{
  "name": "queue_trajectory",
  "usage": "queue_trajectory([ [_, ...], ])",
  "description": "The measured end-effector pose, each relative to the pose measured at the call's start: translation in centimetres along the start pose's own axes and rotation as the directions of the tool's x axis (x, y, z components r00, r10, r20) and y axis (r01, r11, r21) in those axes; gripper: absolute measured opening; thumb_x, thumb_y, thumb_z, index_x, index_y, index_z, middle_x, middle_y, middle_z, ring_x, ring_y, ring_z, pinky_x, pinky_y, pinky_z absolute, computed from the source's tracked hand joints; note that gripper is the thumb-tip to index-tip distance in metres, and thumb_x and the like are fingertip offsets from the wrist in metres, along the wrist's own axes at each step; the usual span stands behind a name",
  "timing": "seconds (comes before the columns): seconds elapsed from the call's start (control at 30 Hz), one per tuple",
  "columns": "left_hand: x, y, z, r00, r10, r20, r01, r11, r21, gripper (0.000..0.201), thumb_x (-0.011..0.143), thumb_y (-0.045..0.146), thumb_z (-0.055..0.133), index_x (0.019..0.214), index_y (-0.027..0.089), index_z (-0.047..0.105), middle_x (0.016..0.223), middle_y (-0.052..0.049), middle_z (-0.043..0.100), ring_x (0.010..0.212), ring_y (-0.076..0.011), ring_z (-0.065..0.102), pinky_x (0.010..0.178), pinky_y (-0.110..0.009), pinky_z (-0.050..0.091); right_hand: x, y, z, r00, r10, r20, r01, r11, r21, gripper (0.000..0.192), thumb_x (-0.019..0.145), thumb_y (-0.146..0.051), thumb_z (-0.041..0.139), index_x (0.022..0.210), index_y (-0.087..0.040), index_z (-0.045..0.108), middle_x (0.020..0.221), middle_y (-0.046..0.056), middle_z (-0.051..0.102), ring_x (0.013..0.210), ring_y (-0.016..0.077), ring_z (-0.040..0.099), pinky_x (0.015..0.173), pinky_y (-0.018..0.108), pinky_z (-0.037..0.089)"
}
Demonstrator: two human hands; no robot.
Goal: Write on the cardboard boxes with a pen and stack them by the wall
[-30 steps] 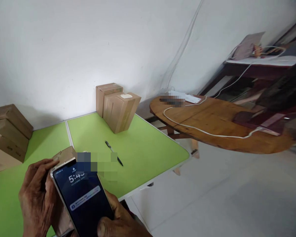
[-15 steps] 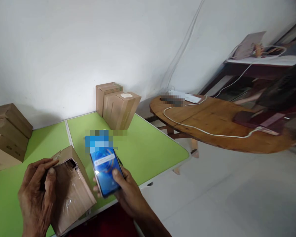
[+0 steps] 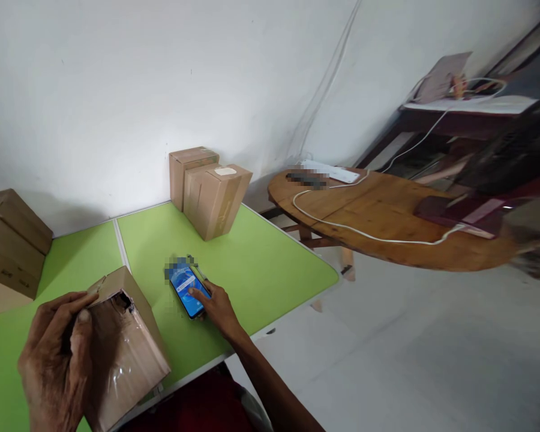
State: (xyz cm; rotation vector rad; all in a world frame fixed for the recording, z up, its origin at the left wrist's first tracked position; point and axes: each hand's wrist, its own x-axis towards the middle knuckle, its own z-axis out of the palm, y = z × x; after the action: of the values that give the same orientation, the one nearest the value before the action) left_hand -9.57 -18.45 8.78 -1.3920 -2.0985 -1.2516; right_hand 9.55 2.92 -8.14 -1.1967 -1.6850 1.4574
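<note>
The left hand (image 3: 54, 360) is curled around the near left side of a torn cardboard box (image 3: 123, 348), thumb pressed against its face; the box rests tilted on the green table (image 3: 261, 270). The right hand (image 3: 216, 307) lies just right of the box, fingers closed on the lower end of a phone (image 3: 186, 291), thumb on the lit screen. The phone lies flat on the table, pointing away from the hand. A pen (image 3: 197, 268) shows just beyond the phone. Two stacked boxes (image 3: 211, 192) stand farther beyond the right hand, against the wall.
</note>
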Motion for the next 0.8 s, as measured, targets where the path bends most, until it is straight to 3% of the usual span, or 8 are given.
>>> queue_trajectory([
  [0.1, 0.0, -0.1, 0.0, 1.0, 0.012, 0.003, -0.012, 1.0, 0.004, 0.031, 0.114, 0.041, 0.057, 0.115, 0.024, 0.083, 0.118, -0.006, 0.074, 0.114, -0.0198, 0.07, 0.106, -0.035, 0.049, 0.0, 0.1, -0.4, 0.999, -0.023, -0.042, 0.015, 0.982, -0.188, 0.031, 0.091, -0.052, 0.071, 0.081, -0.024, 0.066, 0.077, 0.004, 0.073, 0.075, 0.0241, 0.067, 0.069, 0.031, 0.045],
  [0.2, -0.2, -0.1, 0.0, 1.0, 0.023, -0.002, -0.023, 1.0, 0.01, 0.03, 0.114, 0.039, 0.057, 0.114, 0.024, 0.083, 0.117, -0.006, 0.074, 0.113, -0.0193, 0.07, 0.104, -0.035, 0.05, -0.4, 0.1, -0.5, 0.998, -0.031, -0.047, 0.012, 0.937, -0.349, 0.021, 0.097, -0.043, 0.07, 0.093, -0.022, 0.072, 0.087, 0.007, 0.078, 0.083, 0.0261, 0.071, 0.075, 0.032, 0.045],
  [0.4, -0.5, -0.1, 0.1, 1.0, -0.005, -0.017, 0.005, 1.0, -0.003, 0.03, 0.114, 0.04, 0.058, 0.115, 0.026, 0.084, 0.117, -0.005, 0.075, 0.113, -0.0187, 0.071, 0.104, -0.034, 0.053, -1.4, -0.4, -0.1, 0.999, -0.03, -0.036, 0.003, 0.818, -0.576, 0.024, 0.106, -0.035, 0.066, 0.116, -0.019, 0.08, 0.126, 0.019, 0.078, 0.118, 0.0336, 0.073, 0.092, 0.036, 0.053],
  [0.57, -0.7, 0.1, -0.2, 0.999, -0.044, -0.025, 0.043, 0.999, -0.018, 0.032, 0.112, 0.047, 0.06, 0.117, 0.029, 0.086, 0.118, -0.004, 0.078, 0.113, -0.0212, 0.073, 0.103, -0.037, 0.055, -2.8, -1.4, -0.3, 0.998, -0.056, -0.015, 0.032, 0.745, -0.666, 0.035, 0.104, -0.028, 0.07, 0.137, -0.02, 0.079, 0.143, 0.023, 0.072, 0.139, 0.0414, 0.066, 0.106, 0.048, 0.058],
  [0.63, -0.8, -0.1, -0.7, 0.994, -0.108, 0.008, 0.108, 0.992, -0.062, 0.033, 0.109, 0.052, 0.063, 0.123, 0.032, 0.086, 0.123, -0.004, 0.08, 0.117, -0.0235, 0.074, 0.104, -0.039, 0.056, -4.0, -1.3, 0.1, 0.988, -0.116, 0.1, 0.153, 0.737, -0.658, 0.066, 0.092, -0.027, 0.085, 0.157, -0.022, 0.07, 0.162, 0.024, 0.063, 0.153, 0.0465, 0.056, 0.119, 0.057, 0.054],
  [0.67, -0.9, -0.3, -1.0, 0.987, -0.158, 0.026, 0.16, 0.981, -0.109, 0.035, 0.108, 0.054, 0.065, 0.128, 0.034, 0.085, 0.127, -0.004, 0.081, 0.121, -0.025, 0.075, 0.106, -0.04, 0.056, -4.7, -1.1, 0.7, 0.965, -0.158, 0.208, 0.255, 0.741, -0.621, 0.089, 0.084, -0.027, 0.094, 0.166, -0.025, 0.062, 0.172, 0.024, 0.055, 0.16, 0.0489, 0.05, 0.126, 0.062, 0.049],
  [0.73, -1.0, -1.4, -1.2, 0.96, -0.276, 0.056, 0.28, 0.921, -0.27, 0.042, 0.103, 0.061, 0.07, 0.134, 0.036, 0.083, 0.136, -0.003, 0.082, 0.133, -0.029, 0.073, 0.114, -0.043, 0.056, -5.9, -0.4, 2.4, 0.861, -0.249, 0.444, 0.459, 0.756, -0.467, 0.125, 0.07, -0.031, 0.105, 0.179, -0.028, 0.045, 0.186, 0.022, 0.038, 0.17, 0.0519, 0.037, 0.135, 0.068, 0.039],
  [0.8, -1.3, -3.1, -0.8, 0.909, -0.403, 0.106, 0.401, 0.78, -0.48, 0.055, 0.097, 0.074, 0.069, 0.13, 0.033, 0.084, 0.143, -0.006, 0.081, 0.143, -0.0354, 0.069, 0.118, -0.05, 0.057, -6.5, 0.3, 4.8, 0.757, -0.329, 0.564, 0.549, 0.788, -0.278, 0.133, 0.072, -0.038, 0.103, 0.184, -0.025, 0.033, 0.188, 0.024, 0.032, 0.174, 0.0504, 0.03, 0.139, 0.069, 0.032],
])
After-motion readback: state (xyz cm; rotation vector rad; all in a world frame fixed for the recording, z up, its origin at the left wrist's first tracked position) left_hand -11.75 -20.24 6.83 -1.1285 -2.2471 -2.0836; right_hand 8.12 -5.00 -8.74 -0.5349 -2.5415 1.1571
